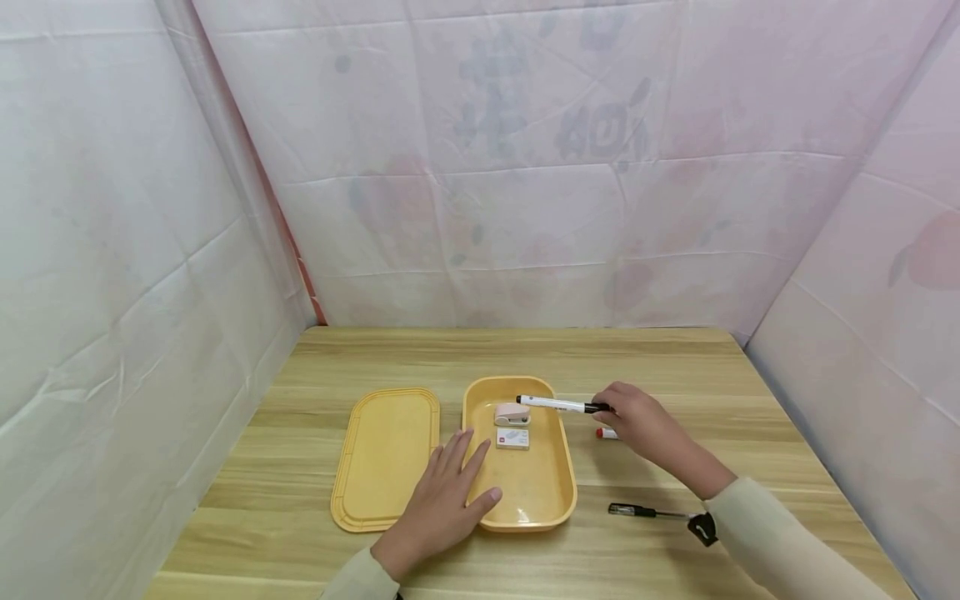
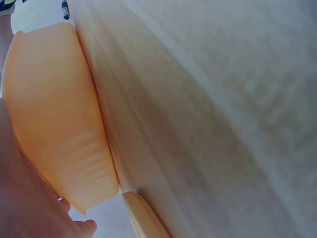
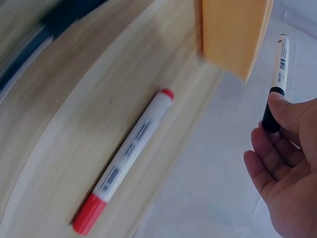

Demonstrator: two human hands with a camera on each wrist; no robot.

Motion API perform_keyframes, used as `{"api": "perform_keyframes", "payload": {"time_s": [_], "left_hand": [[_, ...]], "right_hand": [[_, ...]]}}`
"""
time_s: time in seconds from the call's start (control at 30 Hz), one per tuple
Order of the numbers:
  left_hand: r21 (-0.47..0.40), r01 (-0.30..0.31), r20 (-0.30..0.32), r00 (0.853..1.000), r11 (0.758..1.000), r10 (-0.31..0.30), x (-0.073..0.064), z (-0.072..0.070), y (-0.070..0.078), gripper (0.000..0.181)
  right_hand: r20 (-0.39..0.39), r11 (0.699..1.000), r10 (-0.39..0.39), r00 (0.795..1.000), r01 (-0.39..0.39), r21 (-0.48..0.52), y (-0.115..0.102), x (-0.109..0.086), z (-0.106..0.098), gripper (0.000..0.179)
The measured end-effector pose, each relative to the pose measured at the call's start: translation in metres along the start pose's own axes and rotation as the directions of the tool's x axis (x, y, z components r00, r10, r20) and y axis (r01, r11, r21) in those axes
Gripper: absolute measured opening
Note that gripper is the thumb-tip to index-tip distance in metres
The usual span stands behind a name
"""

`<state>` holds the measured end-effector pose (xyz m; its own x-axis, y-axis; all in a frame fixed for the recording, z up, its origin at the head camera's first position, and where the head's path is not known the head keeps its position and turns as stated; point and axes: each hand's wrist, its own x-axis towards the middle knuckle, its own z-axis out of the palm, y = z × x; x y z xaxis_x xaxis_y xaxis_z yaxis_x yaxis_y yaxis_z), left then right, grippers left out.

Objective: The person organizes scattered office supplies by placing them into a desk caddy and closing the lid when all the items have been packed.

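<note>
Between thumb and fingers, my right hand (image 1: 641, 423) pinches a white marker (image 1: 557, 404) by its black cap. The marker's far end reaches over a yellow plastic box (image 1: 536, 500). Fairly straight, spread fingers of my left hand (image 1: 442, 504) rest at the box's left rim. Inside the box lie a pale pink stapler (image 1: 512, 414) and a small white box (image 1: 512, 439) with a red mark. Under my right hand is a marker with a red cap (image 3: 89, 214), on the table and mostly hidden in the head view.
A yellow lid (image 1: 390, 458) lies flat left of the box. Toward the near right are a pen with a black grip (image 1: 632, 510) and a black object (image 1: 703, 528), partly covered by the right sleeve. Pale cloth walls (image 1: 525, 208) surround the wooden table (image 1: 337, 358).
</note>
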<state>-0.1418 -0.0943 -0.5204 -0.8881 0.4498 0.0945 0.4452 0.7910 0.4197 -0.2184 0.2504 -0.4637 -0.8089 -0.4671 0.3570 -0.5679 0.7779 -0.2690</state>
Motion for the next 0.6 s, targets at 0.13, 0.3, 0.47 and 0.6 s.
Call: {"api": "perform_keyframes", "payload": {"time_s": [0.13,0.3,0.47,0.6], "left_hand": [[0.0,-0.002,0.0,1.0,1.0,0.002,0.0,-0.001,0.0,0.075],[-0.001,-0.007,-0.002,1.0,1.0,0.007,-0.001,-0.001,0.0,0.073],[0.003,-0.005,-0.002,1.0,1.0,0.005,-0.001,-0.001,0.0,0.073],[0.011,-0.006,-0.006,1.0,1.0,0.006,-0.001,-0.001,0.0,0.075]], "right_hand": [[0.008,0.999,-0.033,0.999,0.033,-0.012,-0.011,0.003,0.005,0.012],[-0.021,0.994,-0.106,0.994,0.105,-0.025,-0.024,0.007,0.016,0.014],[-0.005,0.988,-0.155,0.988,0.155,-0.029,-0.032,0.011,0.026,0.014],[0.027,0.985,-0.165,0.986,0.166,-0.038,-0.038,0.013,0.031,0.012]]}}
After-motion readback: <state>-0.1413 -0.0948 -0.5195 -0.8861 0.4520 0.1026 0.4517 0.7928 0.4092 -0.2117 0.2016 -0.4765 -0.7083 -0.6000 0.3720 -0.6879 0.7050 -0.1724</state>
